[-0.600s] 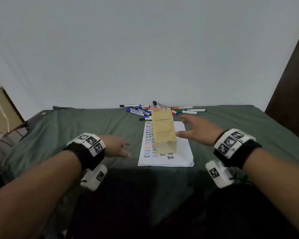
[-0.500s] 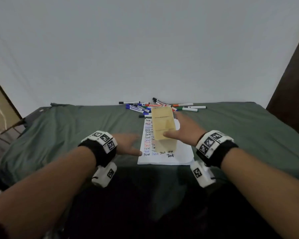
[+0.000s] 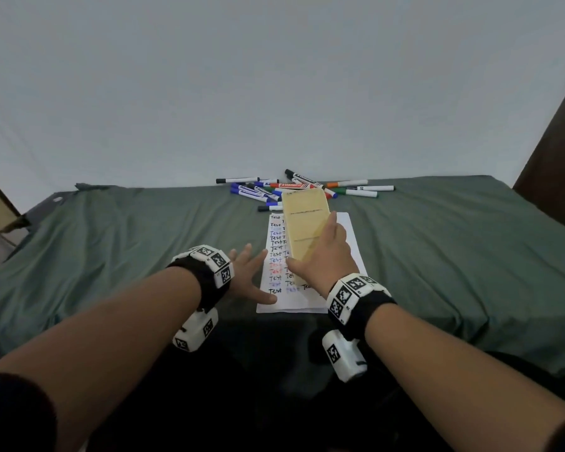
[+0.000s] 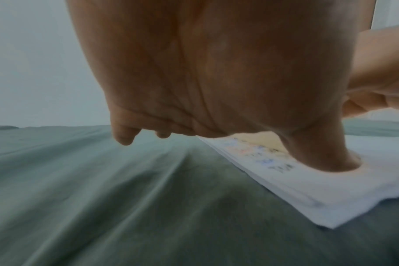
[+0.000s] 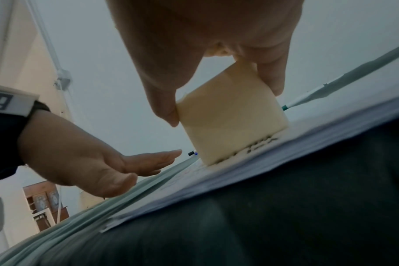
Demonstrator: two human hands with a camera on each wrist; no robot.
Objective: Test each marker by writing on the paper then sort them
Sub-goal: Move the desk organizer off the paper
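A cream box [image 3: 304, 220] with divided compartments stands on the white paper [image 3: 348, 233], which is filled with rows of "Test" in several colours. My right hand [image 3: 317, 246] grips the box's near end: in the right wrist view the thumb [image 5: 166, 108] is on its left side and the fingers [image 5: 271, 79] on its right. My left hand [image 3: 258, 275] lies flat with straight fingers beside the sheet, and its thumb [image 4: 326, 154] presses the paper [image 4: 307, 189] near the left edge. Several capped markers [image 3: 274, 190] lie in a loose pile behind the box.
A green cloth [image 3: 128, 243] covers the whole table, which runs back to a white wall [image 3: 274, 76]. More markers [image 3: 362, 190] lie scattered to the right of the pile. A dark panel [image 3: 555, 158] stands at the far right.
My right hand moved left and closed on the box's near end. My left hand slid right until its thumb reached the paper's left edge.
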